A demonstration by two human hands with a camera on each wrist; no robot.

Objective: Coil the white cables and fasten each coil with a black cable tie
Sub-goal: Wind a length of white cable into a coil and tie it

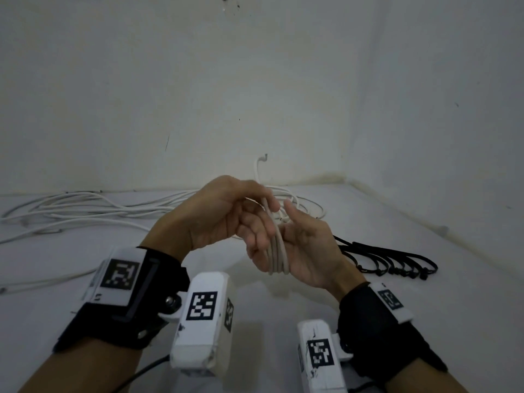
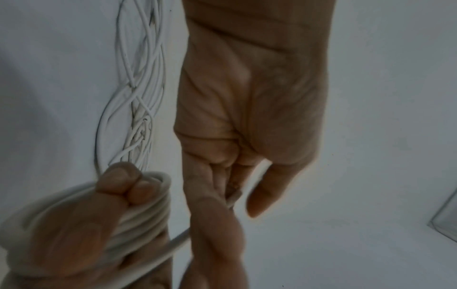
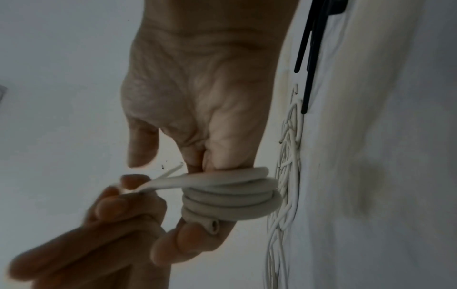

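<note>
A white cable coil (image 1: 279, 252) of several turns is wound round the fingers of my right hand (image 1: 309, 251), held palm up above the floor. In the right wrist view the coil (image 3: 232, 197) wraps those fingers (image 3: 188, 240), the thumb standing apart. My left hand (image 1: 262, 201) pinches the cable's free end just above the coil; its fingertips (image 3: 134, 182) grip that end. The left wrist view shows the left hand (image 2: 232, 195) pinching the cable, beside the coil (image 2: 146, 211). Black cable ties (image 1: 391, 262) lie on the floor to the right.
Several loose white cables (image 1: 85, 208) lie tangled along the foot of the white wall (image 1: 255, 80), to the left and behind my hands. The wall corner (image 1: 348, 177) closes the space at the right. The ties (image 3: 307, 58) and loose cables (image 3: 289, 176) show beside my right hand.
</note>
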